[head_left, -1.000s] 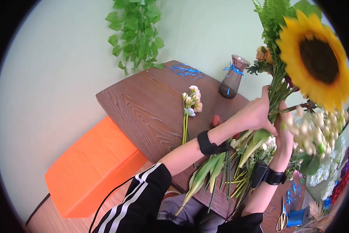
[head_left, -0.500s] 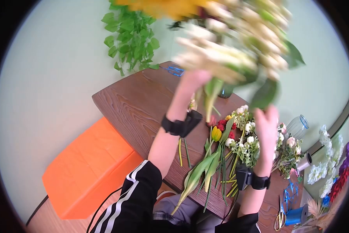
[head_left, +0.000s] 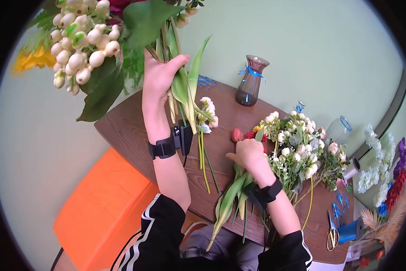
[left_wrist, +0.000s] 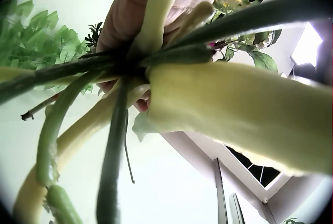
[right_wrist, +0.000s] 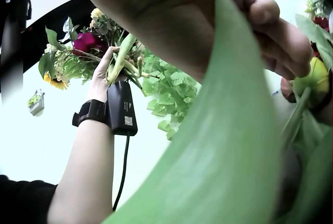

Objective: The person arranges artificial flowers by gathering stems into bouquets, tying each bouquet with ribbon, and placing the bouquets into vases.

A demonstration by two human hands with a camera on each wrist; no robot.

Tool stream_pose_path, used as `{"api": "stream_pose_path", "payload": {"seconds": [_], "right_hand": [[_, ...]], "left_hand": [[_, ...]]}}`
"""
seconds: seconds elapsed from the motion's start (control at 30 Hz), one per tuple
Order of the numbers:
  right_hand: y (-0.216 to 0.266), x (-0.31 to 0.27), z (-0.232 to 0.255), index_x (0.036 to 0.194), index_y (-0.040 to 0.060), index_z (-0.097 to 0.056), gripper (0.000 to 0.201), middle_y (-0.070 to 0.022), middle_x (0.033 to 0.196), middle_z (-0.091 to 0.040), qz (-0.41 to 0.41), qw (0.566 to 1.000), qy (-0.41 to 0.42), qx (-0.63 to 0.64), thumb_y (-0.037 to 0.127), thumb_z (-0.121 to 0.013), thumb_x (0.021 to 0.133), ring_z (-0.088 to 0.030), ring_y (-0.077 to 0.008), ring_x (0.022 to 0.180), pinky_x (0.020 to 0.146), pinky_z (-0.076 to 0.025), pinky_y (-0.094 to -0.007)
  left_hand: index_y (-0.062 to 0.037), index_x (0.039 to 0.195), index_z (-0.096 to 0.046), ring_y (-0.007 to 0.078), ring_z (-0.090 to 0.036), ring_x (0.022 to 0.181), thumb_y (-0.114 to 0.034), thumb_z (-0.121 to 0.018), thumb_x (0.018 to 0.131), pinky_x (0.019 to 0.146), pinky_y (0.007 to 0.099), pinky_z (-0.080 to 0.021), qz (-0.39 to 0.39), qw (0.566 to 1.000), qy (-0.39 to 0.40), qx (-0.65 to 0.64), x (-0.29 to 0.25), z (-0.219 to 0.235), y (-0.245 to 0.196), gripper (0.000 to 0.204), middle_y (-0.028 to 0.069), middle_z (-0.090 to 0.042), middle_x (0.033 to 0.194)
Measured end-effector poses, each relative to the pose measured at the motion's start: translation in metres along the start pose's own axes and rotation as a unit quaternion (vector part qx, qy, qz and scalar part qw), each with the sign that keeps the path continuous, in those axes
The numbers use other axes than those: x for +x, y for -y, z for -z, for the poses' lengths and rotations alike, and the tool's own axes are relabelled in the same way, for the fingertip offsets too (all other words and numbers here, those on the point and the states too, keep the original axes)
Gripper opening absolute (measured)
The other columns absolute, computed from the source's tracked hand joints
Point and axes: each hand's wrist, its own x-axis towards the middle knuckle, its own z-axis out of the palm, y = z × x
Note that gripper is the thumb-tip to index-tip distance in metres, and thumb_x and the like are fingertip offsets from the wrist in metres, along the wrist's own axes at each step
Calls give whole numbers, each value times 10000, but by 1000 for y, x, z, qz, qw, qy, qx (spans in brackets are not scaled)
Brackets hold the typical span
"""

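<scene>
Head view, L to R: orange box (head_left: 103,207), well below fingers of the L hand (head_left: 158,81); sunflower (head_left: 33,58), blurred, and white berries (head_left: 76,60), both L of same fingers. These grasp the bouquet (head_left: 94,37), fingers + thumb wrapped round its stems, blooms up and L of the grip. L wrist cam, from beneath, adds stem ends (left_wrist: 109,182) fanning out from the L fingers, incl. one thick pale stalk (left_wrist: 234,109); R wrist cam adds a magenta bloom (right_wrist: 87,44) beyond L fingertips, cropped at top edge in head view. Btwn the hands, on dk wood table (head_left: 124,124): sprig of pale blossoms (head_left: 207,113), below and R of L fingers; upright vase w/ blue ribbon (head_left: 250,83), farther back; red tulip (head_left: 237,134), just beyond the R hand (head_left: 250,156). R hand is low over tulip leaves (head_left: 232,194), fingers bent; can't tell if they hold anything, as back of hand covers the tips. R wrist cam shows those fingertips next to a yellow tulip (right_wrist: 315,78), hidden in head view; contact unclear. Broad leaf (right_wrist: 223,130) fills its foreground, below the palm. R of R fingers: white-flower sprays (head_left: 302,149), near; clear glass jar (head_left: 341,128), farther; scissors (head_left: 332,235) and blue spool (head_left: 350,230), lower, side by side.
</scene>
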Motion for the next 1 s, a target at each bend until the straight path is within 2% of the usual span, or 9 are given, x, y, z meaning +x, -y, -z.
{"api": "stream_pose_path", "payload": {"seconds": [0.1,0.13,0.33,0.43,0.67,0.77,0.8,0.83,1.0], "right_hand": [[-8,3,-7,857,64,-631,588,-64,829,-618,-30,995,92,-23,602,-527,644,-597,-187,779,657,-465,-287],[-10,2,-16,718,19,-626,672,-84,659,-604,14,998,48,-26,668,-486,610,-598,-226,666,598,-460,-324],[-16,8,-26,714,-24,-604,491,-130,658,-598,62,991,62,105,463,-592,652,-596,-241,583,559,-469,-318],[-22,9,-20,719,-57,-586,383,-149,639,-587,42,963,117,238,318,-608,645,-591,-241,537,534,-469,-311],[-34,17,-21,804,-91,-550,406,-210,744,-581,35,942,53,329,273,-590,630,-591,-276,727,652,-452,-327],[-46,30,-36,968,-87,-478,483,-254,885,-547,49,883,-68,463,269,-565,654,-564,-279,835,729,-429,-317],[-52,35,-38,1089,-47,-395,455,-126,916,-538,74,855,-69,509,182,-522,717,-502,-151,814,705,-405,-262],[-53,18,-17,1127,-42,-368,458,-87,901,-515,78,815,-48,572,160,-496,737,-481,-150,774,688,-401,-254],[-79,10,3,989,50,-386,231,-34,823,-427,102,715,-142,677,104,-440,771,-490,-112,716,584,-440,-233]], "left_hand": [[10,915,-434,103,-514,613,6,-626,618,537,233,-431,28,1000,13,-6,1,1,4,353,49,-518,736],[8,977,-385,107,-507,648,-1,-633,603,565,239,-432,41,999,20,-7,2,1,5,449,53,-503,774],[5,987,-384,113,-505,659,-9,-637,605,582,249,-432,34,999,23,1,3,-2,9,459,58,-502,793],[17,772,-535,97,-523,524,8,-612,648,456,223,-431,-8,1000,19,9,2,-7,9,146,42,-542,642],[1,975,-393,108,-502,667,-5,-640,609,582,240,-428,28,998,50,4,3,-16,9,442,50,-495,804],[-2,976,-393,107,-500,664,-3,-639,611,583,236,-427,26,998,60,4,3,-21,10,440,46,-490,802],[-3,975,-393,107,-499,664,-2,-638,611,584,236,-427,30,998,61,2,2,-22,11,439,46,-489,801],[-3,975,-394,106,-499,663,-1,-638,612,585,235,-428,33,997,62,1,2,-24,10,437,46,-487,801],[-4,968,-398,103,-503,642,-1,-633,616,558,235,-431,50,995,85,-26,-3,-37,11,423,42,-487,782]]}}
